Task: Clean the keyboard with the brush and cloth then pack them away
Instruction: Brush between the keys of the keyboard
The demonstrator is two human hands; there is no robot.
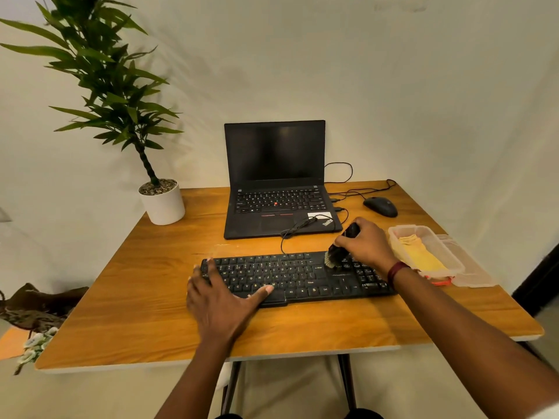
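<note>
Two bare hands work at a black, wired keyboard (302, 276) lying flat near the front middle of a wooden table (136, 313). Its low, matte keys carry pale lettering, and its thin cable loops back toward the laptop.

The right hand (363, 240) is curled tight around the dark, rounded handle of a small brush (335, 252). The brush is tilted, and its pale, stubby bristles touch the keys between the main block and the number pad. A dark red band (396, 270) circles that wrist.

The left hand (220, 300) lies flat on the keyboard's left end, fingers straight and spread, thumb reaching along the bottom row.

Just to the right of the keyboard stands a clear, rectangular plastic container (396, 234) with a soft, folded yellow cloth (420, 255) inside. Its translucent lid (472, 270) lies beside it on the far side, and something orange-red shows at the container's near end, too small to identify.

Behind the keyboard sits an open black laptop (275, 182) with a dark screen. A glossy black mouse (380, 206) rests to its right, cables trailing to the table's back edge.

At the back left corner, a leafy green plant (106, 86) rises from a smooth white pot (165, 207) topped with gravel. The tabletop has a warm, orange-brown grain and a pale edge.
</note>
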